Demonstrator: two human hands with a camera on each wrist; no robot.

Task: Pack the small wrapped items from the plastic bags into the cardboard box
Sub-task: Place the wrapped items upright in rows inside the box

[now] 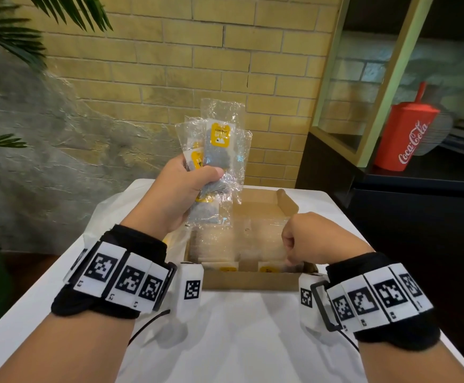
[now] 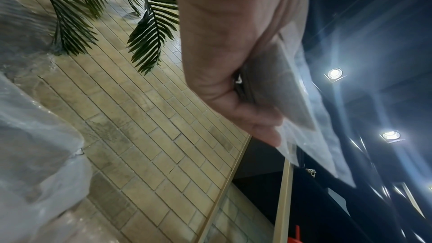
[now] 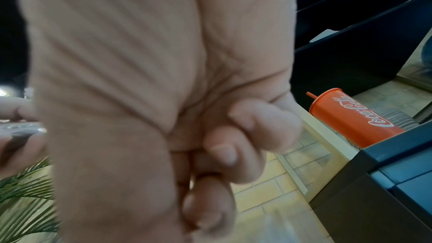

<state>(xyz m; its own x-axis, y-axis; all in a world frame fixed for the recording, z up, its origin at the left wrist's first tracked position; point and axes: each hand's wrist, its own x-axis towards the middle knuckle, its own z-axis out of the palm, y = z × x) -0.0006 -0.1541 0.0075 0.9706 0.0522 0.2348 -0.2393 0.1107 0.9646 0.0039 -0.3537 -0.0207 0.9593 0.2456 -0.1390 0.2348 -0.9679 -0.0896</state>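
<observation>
My left hand (image 1: 181, 189) grips a bunch of several small clear-wrapped packets (image 1: 219, 145) with yellow labels, raised above the far left of the open cardboard box (image 1: 253, 281). The left wrist view shows the fingers (image 2: 252, 117) curled round the packets (image 2: 292, 99). More wrapped packets (image 1: 225, 244) lie in rows inside the box. My right hand (image 1: 311, 239) hovers over the box's near right corner as a fist. In the right wrist view its fingers (image 3: 222, 154) curl into the palm with nothing visible in them.
The box sits on a white table (image 1: 239, 341). A crumpled clear plastic bag (image 1: 109, 214) lies left of the box under my left arm. A red Coca-Cola cup (image 1: 407, 134) stands on a dark counter at the right. A brick wall stands behind the table.
</observation>
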